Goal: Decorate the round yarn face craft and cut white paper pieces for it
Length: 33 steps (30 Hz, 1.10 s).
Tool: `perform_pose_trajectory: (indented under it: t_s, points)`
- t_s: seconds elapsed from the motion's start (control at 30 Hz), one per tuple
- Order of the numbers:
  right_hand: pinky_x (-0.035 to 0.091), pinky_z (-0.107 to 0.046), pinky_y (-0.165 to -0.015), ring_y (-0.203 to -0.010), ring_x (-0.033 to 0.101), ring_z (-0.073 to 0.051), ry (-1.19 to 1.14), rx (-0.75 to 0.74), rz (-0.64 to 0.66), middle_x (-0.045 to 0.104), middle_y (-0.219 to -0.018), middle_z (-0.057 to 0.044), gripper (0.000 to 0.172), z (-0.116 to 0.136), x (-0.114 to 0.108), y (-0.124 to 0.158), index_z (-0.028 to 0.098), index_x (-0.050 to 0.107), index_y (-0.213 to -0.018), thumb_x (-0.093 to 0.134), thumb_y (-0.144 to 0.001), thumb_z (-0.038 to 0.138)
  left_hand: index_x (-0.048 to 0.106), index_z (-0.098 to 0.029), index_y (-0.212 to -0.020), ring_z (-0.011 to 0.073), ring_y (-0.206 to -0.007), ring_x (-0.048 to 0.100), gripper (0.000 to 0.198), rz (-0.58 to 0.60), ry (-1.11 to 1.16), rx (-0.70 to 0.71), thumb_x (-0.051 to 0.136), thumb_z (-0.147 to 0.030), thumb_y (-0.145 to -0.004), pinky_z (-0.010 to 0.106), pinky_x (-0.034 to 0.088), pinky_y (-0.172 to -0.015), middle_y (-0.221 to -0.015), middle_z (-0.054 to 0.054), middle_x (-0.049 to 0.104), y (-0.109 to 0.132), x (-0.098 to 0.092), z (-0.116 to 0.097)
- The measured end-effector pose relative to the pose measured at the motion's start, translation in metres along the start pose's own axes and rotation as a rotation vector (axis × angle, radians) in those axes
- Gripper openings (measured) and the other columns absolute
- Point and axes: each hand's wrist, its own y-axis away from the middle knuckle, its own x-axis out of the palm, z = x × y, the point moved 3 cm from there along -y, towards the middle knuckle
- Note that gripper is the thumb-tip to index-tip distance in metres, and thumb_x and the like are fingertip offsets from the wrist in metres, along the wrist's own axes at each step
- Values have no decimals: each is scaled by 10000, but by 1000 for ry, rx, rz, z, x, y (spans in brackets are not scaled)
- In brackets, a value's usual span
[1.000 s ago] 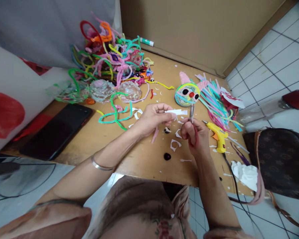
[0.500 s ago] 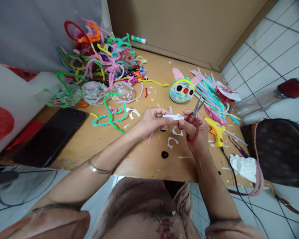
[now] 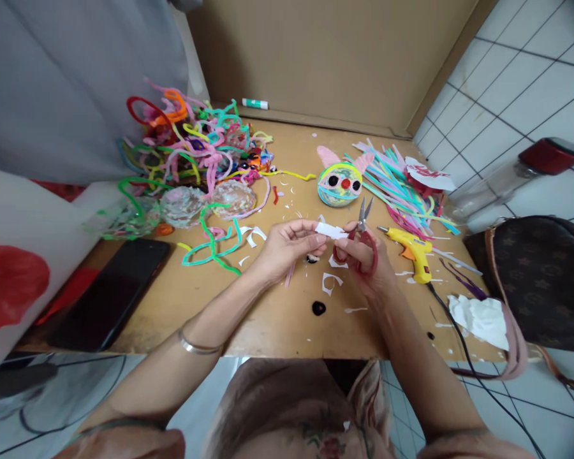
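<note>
Between my two hands is a small white paper strip (image 3: pixel 331 231). My left hand (image 3: pixel 294 245) pinches its left end between thumb and fingers. The right end is at the fingertips of my right hand (image 3: pixel 366 258), which also keeps hold of red-handled scissors (image 3: pixel 374 255), their blades pointing up and slightly apart. On the table below lie white paper cut-outs (image 3: pixel 332 282) with round holes, and a black round piece (image 3: pixel 319 308). Just beyond my hands stands a round animal face (image 3: pixel 339 191) with pink ears, black eyes and a red nose.
Tangled pipe cleaners (image 3: pixel 205 146) and wrapped balls (image 3: pixel 234 199) fill the back left. A phone (image 3: pixel 112 293) lies front left. At right are straight pipe cleaners (image 3: pixel 397 172), a yellow glue gun (image 3: pixel 414 252) with a cord, crumpled tissue (image 3: pixel 478 317) and a brown bag (image 3: pixel 540 280).
The paper strip has tilted, its right end now lower, and more of its face shows. The scissors have shifted slightly with my right hand. The whole view has moved a little.
</note>
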Motion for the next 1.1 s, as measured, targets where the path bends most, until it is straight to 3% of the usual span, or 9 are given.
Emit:
perform_pose_trajectory:
  t_s: [0.17, 0.33, 0.47, 0.6, 0.7, 0.83, 0.97, 1.03, 1.1]
  points:
    - [356, -235, -516, -483, 448, -77, 44, 27, 50, 527, -537, 95, 338, -3, 3, 1, 213, 607, -820, 825, -568, 267, 742, -136, -788, 107, -582, 654, 374, -26, 19, 1, 922, -378, -566, 218, 535, -591, -664, 25, 716, 0, 1, 0]
    - [404, -261, -549, -549, 518, -107, 231, -82, -73, 641, -700, 43, 439, -4, -2, -1, 217, 620, -919, 837, -589, 408, 692, -144, -746, 111, -563, 658, 358, -129, 6, 41, 902, -371, -566, 214, 535, -543, -688, 26, 725, -1, 0, -1]
    - [467, -333, -666, -699, 627, -200, 687, -202, -227, 698, -802, -19, 557, 3, -9, -3, 205, 618, -1080, 798, -633, 485, 648, -148, -712, 129, -657, 695, 318, -251, -98, 187, 872, -344, -599, 242, 561, -612, -833, 60, 764, -1, -4, -5]
    - [433, -333, -690, -799, 663, -260, 1261, -145, -323, 738, -884, -71, 541, 6, -15, -6, 181, 598, -1216, 737, -707, 302, 611, -158, -707, 132, -726, 693, 293, -309, -153, 337, 856, -292, -620, 254, 554, -682, -858, 58, 762, -3, -10, -7]
    - [417, -329, -711, -867, 671, -273, 1490, -169, -221, 752, -988, -114, 406, 5, -16, -7, 185, 649, -1179, 635, -774, 199, 616, -169, -764, 117, -746, 683, 291, -338, -139, 376, 853, -246, -613, 247, 544, -730, -834, 27, 743, -4, -12, -8]
    - [419, -370, -752, -902, 648, -306, 1676, -219, -20, 745, -999, -164, 348, 3, -16, -6, 177, 717, -1159, 572, -844, 203, 626, -173, -798, 99, -696, 650, 276, -330, -142, 346, 833, -230, -625, 231, 521, -699, -780, 2, 706, -4, -11, -8]
    - [439, -430, -855, -975, 615, -327, 1558, -339, -13, 709, -997, -184, 329, 9, -14, -5, 149, 753, -1119, 587, -847, 233, 637, -168, -782, 90, -635, 604, 255, -316, -172, 321, 823, -241, -624, 220, 491, -647, -729, -12, 678, -2, -8, -7]
    - [459, -432, -886, -980, 622, -300, 1245, -383, 22, 701, -1012, -156, 340, 10, -10, -3, 156, 751, -1123, 619, -842, 294, 633, -167, -768, 88, -631, 597, 256, -304, -168, 309, 826, -248, -620, 215, 485, -640, -718, -14, 671, -1, -5, -6]
    - [498, -397, -845, -910, 645, -249, 836, -317, 124, 711, -971, -103, 372, 6, -4, -2, 184, 745, -1116, 647, -837, 411, 633, -168, -804, 92, -658, 613, 285, -288, -136, 299, 831, -242, -613, 214, 495, -655, -749, -13, 672, 0, -2, -4]
